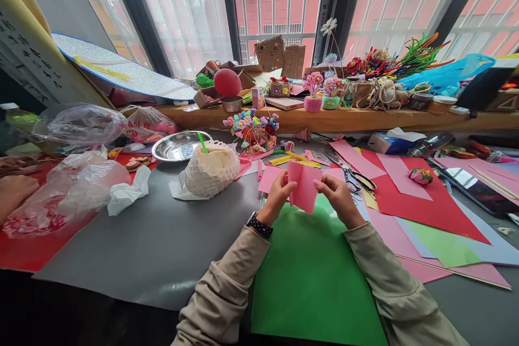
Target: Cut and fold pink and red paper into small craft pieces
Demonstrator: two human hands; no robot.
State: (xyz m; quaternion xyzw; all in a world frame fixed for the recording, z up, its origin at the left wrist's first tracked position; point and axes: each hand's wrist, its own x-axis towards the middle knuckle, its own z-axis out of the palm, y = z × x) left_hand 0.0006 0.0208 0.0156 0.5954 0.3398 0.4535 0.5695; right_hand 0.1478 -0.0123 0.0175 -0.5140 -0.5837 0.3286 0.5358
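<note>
Between my two hands is a small piece of pink paper [305, 186] with a crease down it, held up over the green sheet [312, 275]. My left hand [277, 194] pinches its left side, thumb in front. At its right edge, the fingertips of my right hand [339, 197] are closed on the paper. Just behind lies more pink paper [269, 178], flat on the table. A pair of black-handled scissors [360, 177] rests to the right of my right hand, beside red paper [438, 216].
Left of my hands stands a coconut in white foam netting [213, 170] with a green straw, by a metal plate [178, 146]. Crochet flowers [253, 130] stand behind. A phone [474, 186] lies right. Another person's hand [18, 192] rests at far left near plastic bags [77, 189].
</note>
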